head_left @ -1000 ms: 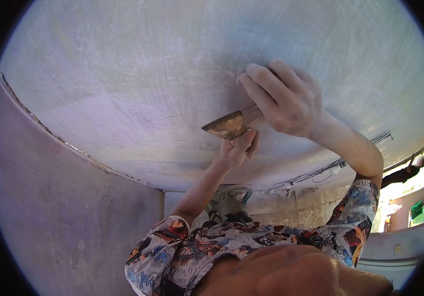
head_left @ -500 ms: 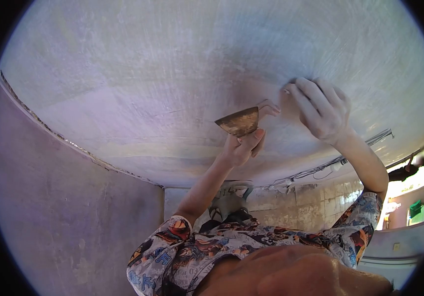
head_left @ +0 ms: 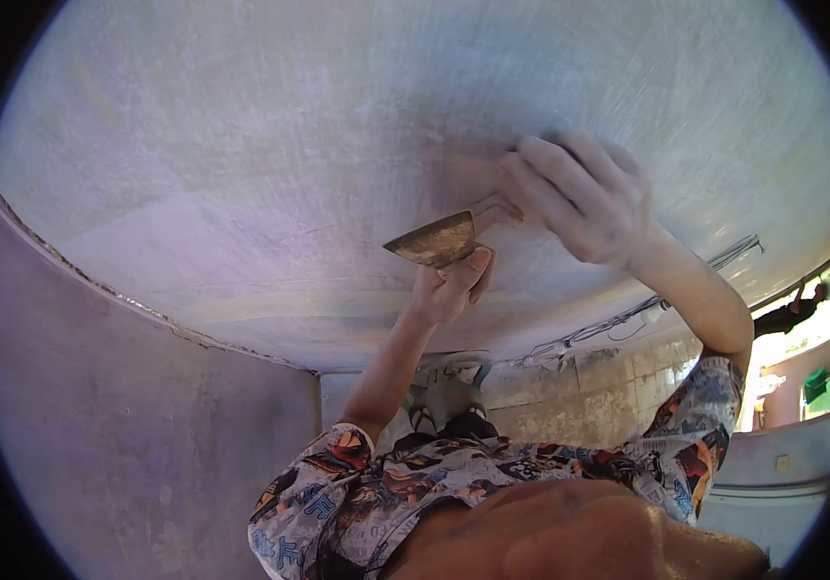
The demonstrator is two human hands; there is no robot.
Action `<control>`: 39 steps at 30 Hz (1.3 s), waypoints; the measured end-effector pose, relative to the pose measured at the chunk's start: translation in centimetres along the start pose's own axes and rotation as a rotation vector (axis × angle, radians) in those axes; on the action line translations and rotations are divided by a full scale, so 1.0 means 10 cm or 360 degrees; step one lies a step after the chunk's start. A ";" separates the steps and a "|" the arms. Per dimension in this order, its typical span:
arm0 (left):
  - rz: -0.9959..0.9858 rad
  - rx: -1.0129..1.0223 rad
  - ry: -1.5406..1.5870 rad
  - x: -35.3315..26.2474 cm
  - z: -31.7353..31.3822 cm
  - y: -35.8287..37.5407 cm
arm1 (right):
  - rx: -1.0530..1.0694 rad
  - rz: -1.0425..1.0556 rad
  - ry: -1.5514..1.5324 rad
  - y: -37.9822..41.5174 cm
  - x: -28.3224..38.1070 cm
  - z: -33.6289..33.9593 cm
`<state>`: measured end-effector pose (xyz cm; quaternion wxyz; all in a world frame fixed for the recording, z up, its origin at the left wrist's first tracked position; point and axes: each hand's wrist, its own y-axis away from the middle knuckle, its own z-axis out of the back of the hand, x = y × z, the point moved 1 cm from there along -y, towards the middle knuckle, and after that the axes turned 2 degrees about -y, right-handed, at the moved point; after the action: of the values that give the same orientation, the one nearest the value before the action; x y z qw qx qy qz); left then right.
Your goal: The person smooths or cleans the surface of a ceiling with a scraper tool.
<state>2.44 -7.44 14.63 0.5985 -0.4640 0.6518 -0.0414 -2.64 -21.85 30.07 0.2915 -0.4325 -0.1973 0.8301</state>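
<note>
My left hand (head_left: 452,288) is closed around a putty knife, with the thumb on top. Its wide, stained blade (head_left: 434,240) points up and to the left, in front of the pale plastered wall (head_left: 270,164). Just right of the blade is a thin, pale bent shape, which I cannot identify. Above and to the right, my right hand (head_left: 584,198) is at the wall with its fingers curled together. Its fingertips are turned to the surface, and whatever they may pinch is hidden.
A side wall (head_left: 144,416) meets the plastered wall at the left along a rough edge. Bundled cables (head_left: 618,324) run along the wall at lower right. Sandalled feet (head_left: 425,420) show below. At far right another person (head_left: 792,314) is by a bright opening.
Both hands have shifted left in view, my right hand further than my left. The putty knife has come along in my left hand. My right fingers stay curled.
</note>
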 end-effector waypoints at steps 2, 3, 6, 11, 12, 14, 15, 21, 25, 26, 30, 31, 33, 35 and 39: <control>-0.0061 -0.0060 0.0002 -0.08 -0.04 -0.02 | -0.0006 -0.0018 0.0140 0.23 -0.05 0.06; -0.0063 -0.0059 0.0001 -0.11 0.04 -0.02 | -0.0007 -0.0017 0.0142 0.15 -0.03 0.00; -0.0062 -0.0061 0.0041 -0.05 0.12 0.02 | -0.0008 -0.0051 0.0153 0.04 0.03 -0.06; -0.0014 -0.0075 0.0115 -0.11 0.08 0.02 | -0.0058 -0.0011 0.0200 0.08 -0.04 -0.03; -0.0017 -0.0074 0.0107 -0.12 0.08 0.01 | -0.0066 -0.0010 0.0201 0.09 -0.05 -0.04; -0.0089 -0.0134 0.0033 -0.13 0.05 -0.02 | -0.0067 -0.0028 0.0250 0.09 -0.06 -0.05; -0.0085 -0.0138 0.0038 -0.08 0.09 0.01 | -0.0061 -0.0029 0.0246 0.01 -0.04 -0.08; -0.0059 -0.0044 0.0036 -0.10 0.16 0.05 | -0.0097 -0.0031 0.0139 0.03 -0.04 -0.10; -0.0002 -0.0109 0.0037 -0.11 0.12 0.07 | -0.0130 -0.0063 0.0120 -0.09 0.00 -0.20; 0.0023 -0.0075 0.0058 -0.10 0.14 0.09 | -0.0121 -0.0035 0.0028 -0.19 0.03 -0.21; 0.0055 -0.0061 0.0017 -0.12 0.17 0.10 | -0.0115 -0.0017 0.0079 -0.10 -0.01 -0.18; 0.0066 -0.0056 0.0027 -0.11 0.16 0.09 | -0.0101 -0.0069 0.0147 0.07 -0.05 -0.13; 0.0060 -0.0051 0.0034 -0.11 0.18 0.05 | -0.0093 -0.0108 0.0223 0.11 -0.09 -0.14; 0.0024 -0.0091 -0.0009 -0.11 0.15 0.05 | -0.0201 -0.0022 0.0174 -0.08 -0.04 -0.18; 0.0067 -0.0051 0.0096 -0.06 0.20 0.11 | -0.0042 -0.0076 0.0014 -0.22 0.01 -0.19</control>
<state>3.40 -5.44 13.82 0.5718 -0.4582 0.6797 -0.0325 -0.47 -19.99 30.22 0.3063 -0.4350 -0.2171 0.8184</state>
